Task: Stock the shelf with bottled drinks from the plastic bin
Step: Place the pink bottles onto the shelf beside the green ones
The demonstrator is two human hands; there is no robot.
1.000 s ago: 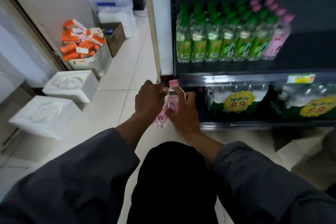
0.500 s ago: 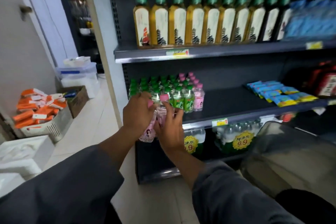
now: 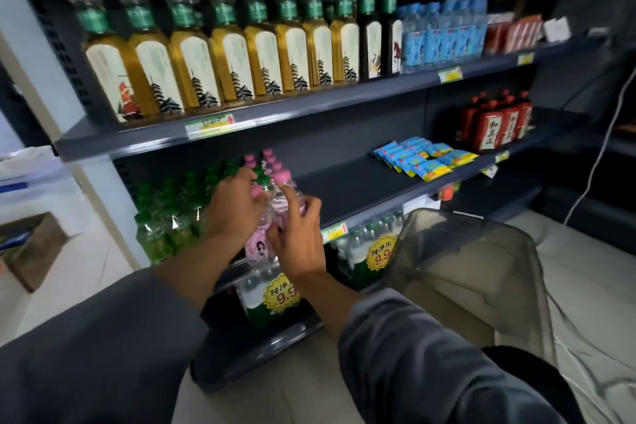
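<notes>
My left hand point(image 3: 234, 206) grips a pink-capped bottle point(image 3: 260, 246) with a pink label, held at the front edge of the middle shelf point(image 3: 361, 189). My right hand point(image 3: 297, 241) holds a second pink-capped bottle point(image 3: 287, 193) right beside it. Both bottles are upright and touch each other. Behind them stands a row of pink-capped bottles point(image 3: 268, 158), with green-capped bottles point(image 3: 165, 213) to the left. The translucent plastic bin point(image 3: 481, 262) stands on the floor at the lower right; I cannot see any bottles in it.
The top shelf carries amber bottles point(image 3: 220, 55) and blue water packs point(image 3: 444, 34). Blue-yellow packets point(image 3: 423, 158) and dark red bottles point(image 3: 492, 120) sit further right on the middle shelf. Water packs with 9.9 price tags point(image 3: 378, 255) fill the bottom shelf. A cardboard box point(image 3: 31, 248) stands on the left floor.
Both hands have risen with the two pink bottles from near the floor to the middle shelf's front edge. The view has swung up and right, and the bin has come into sight.
</notes>
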